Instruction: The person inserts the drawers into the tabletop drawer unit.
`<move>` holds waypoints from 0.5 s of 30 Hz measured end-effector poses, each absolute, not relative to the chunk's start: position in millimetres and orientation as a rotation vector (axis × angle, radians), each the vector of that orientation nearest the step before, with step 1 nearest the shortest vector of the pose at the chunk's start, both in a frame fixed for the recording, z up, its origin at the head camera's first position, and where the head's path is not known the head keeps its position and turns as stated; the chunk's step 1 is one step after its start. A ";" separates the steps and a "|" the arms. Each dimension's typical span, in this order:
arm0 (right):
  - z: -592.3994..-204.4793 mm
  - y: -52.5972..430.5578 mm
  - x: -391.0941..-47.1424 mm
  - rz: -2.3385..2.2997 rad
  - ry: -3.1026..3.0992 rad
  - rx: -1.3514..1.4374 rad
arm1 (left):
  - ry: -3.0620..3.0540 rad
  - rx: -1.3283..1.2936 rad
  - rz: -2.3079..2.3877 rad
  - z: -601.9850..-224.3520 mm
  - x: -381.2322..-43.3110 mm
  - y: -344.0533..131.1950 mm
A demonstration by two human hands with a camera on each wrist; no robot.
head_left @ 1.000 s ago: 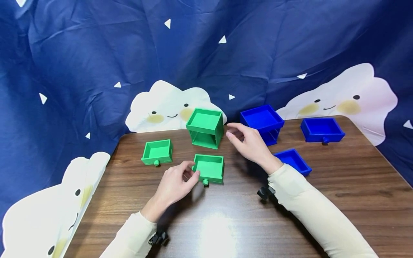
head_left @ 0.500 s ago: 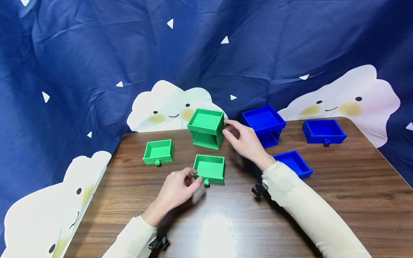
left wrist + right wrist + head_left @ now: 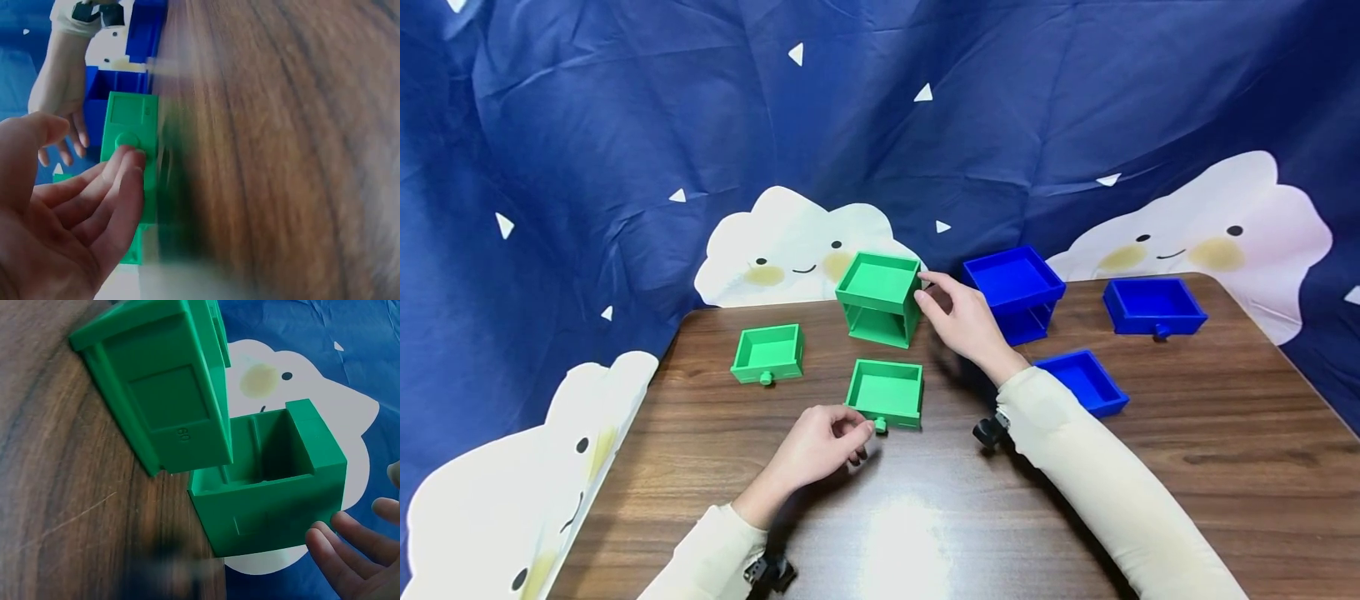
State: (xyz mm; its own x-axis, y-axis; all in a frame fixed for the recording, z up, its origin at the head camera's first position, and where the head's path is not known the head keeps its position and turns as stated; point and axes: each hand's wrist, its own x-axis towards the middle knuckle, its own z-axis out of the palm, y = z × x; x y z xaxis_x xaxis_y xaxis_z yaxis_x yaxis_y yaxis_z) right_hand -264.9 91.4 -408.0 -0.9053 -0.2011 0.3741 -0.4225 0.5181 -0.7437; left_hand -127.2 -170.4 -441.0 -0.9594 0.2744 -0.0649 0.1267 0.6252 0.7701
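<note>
My left hand [image 3: 823, 442] is at the front left corner of a green drawer [image 3: 887, 392] with a round knob. In the left wrist view its slightly bent fingers [image 3: 115, 181] overlap the drawer front just below the knob [image 3: 127, 141], with the thumb held apart. Behind that drawer stands a green cabinet frame [image 3: 877, 283] with a shallow tray top and an open front. My right hand [image 3: 966, 321] has its fingertips right at the frame's right side. Loosely spread fingers [image 3: 356, 544] show beside the frame's wall [image 3: 275, 519] in the right wrist view.
Another green drawer [image 3: 767, 354] sits to the left on the wooden table [image 3: 700, 450]. A blue cabinet frame [image 3: 1015, 283] stands behind my right hand. One blue drawer [image 3: 1153, 304] is at the far right, another blue drawer [image 3: 1086, 383] beside my right forearm. A blue curtain [image 3: 985, 100] hangs behind.
My right hand has moved left to the green cabinet frame's side. My left hand has shifted slightly toward me and right, from the drawer's left side to its front corner. The drawers stay put.
</note>
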 end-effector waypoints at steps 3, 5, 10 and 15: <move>-408.2 88.5 -268.4 1.339 -2.524 0.521 | 2.523 0.282 1.365 -443.7 -127.2 -171.5; -408.6 86.4 -270.5 1.346 -2.528 0.520 | 2.451 0.256 1.425 -445.5 -127.4 -172.0; -411.2 83.3 -273.8 1.360 -2.539 0.501 | 2.336 0.224 1.533 -450.7 -129.7 -171.3; -415.8 82.8 -277.3 1.383 -2.539 0.465 | 2.241 0.155 1.609 -455.5 -131.5 -167.6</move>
State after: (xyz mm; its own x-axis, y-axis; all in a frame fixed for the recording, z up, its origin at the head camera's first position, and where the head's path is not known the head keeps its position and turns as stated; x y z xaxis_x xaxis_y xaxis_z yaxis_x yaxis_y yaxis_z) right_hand -277.3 82.8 -415.8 -0.9275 -0.1727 0.3315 -0.3722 0.5090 -0.7762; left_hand -131.5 -167.6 -455.5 -0.9232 0.3031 -0.2365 -0.1272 0.3396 0.9319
